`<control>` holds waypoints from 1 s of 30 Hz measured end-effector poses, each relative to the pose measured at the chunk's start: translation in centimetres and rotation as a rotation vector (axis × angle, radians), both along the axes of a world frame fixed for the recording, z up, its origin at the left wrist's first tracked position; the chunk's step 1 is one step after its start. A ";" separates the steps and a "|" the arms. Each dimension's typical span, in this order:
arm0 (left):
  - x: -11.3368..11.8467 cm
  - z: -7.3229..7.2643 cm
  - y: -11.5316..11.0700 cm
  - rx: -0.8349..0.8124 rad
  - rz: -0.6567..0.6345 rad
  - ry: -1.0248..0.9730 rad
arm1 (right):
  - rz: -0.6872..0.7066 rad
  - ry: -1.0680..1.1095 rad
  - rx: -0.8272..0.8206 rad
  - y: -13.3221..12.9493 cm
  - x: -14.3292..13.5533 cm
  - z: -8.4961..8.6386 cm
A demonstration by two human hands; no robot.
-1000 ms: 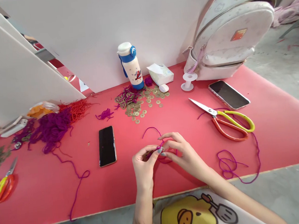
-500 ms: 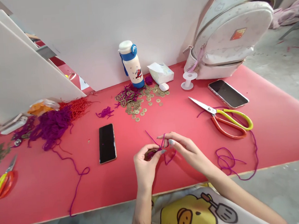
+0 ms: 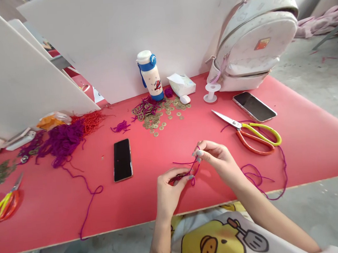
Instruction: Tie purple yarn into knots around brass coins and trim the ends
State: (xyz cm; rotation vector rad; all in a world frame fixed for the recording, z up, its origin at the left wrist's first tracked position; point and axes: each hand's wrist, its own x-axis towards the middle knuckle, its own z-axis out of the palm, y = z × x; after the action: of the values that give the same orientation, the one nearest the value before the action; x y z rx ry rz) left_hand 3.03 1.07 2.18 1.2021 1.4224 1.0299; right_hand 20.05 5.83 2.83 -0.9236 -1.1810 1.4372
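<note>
My left hand (image 3: 168, 189) is closed, thumb against fingers, on a small dark piece bound with purple yarn (image 3: 179, 176); the fingers mostly hide it. A purple strand (image 3: 193, 164) runs up from it to my right hand (image 3: 219, 162), which pinches the strand between thumb and forefinger. Below the left thumb hangs a small yarn loop (image 3: 193, 182), and a loose end points left. Beside my right forearm lie scissors (image 3: 239, 127) with one yellow and one red handle, plus a long curl of purple yarn (image 3: 285, 172).
Brass-coloured coins with holes (image 3: 154, 121) lie around a white-and-blue bottle (image 3: 153, 79). A black phone (image 3: 122, 160), a second phone (image 3: 254, 106), a white spool (image 3: 211, 93), a tissue pack (image 3: 185, 85) and a backpack (image 3: 256, 45) share the table. Purple yarn (image 3: 64, 138) and more scissors (image 3: 6, 201) sit left.
My right hand has moved up and to the right, away from the left, drawing the purple strand out between them. The left hand keeps its hold and has shifted slightly right.
</note>
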 end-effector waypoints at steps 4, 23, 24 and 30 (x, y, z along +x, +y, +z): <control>-0.1 0.0 0.0 -0.011 -0.018 -0.021 | -0.029 -0.242 0.102 0.6 0.5 -0.8; -0.6 -1.7 1.4 -0.076 0.219 -0.194 | 0.243 -0.523 0.248 -1.3 -2.0 -1.5; -0.7 -1.7 1.4 -0.074 0.211 -0.179 | 0.251 -0.536 0.226 -1.3 -2.1 -1.6; -0.5 -1.1 1.6 -0.126 0.171 -0.168 | 0.289 -0.551 0.176 -1.2 -2.5 -2.0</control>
State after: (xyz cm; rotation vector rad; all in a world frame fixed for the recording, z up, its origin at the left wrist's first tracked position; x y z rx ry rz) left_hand 2.53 2.66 1.08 0.8937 1.4528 1.1136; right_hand 17.54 4.61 0.84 -1.0935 -1.8820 1.3058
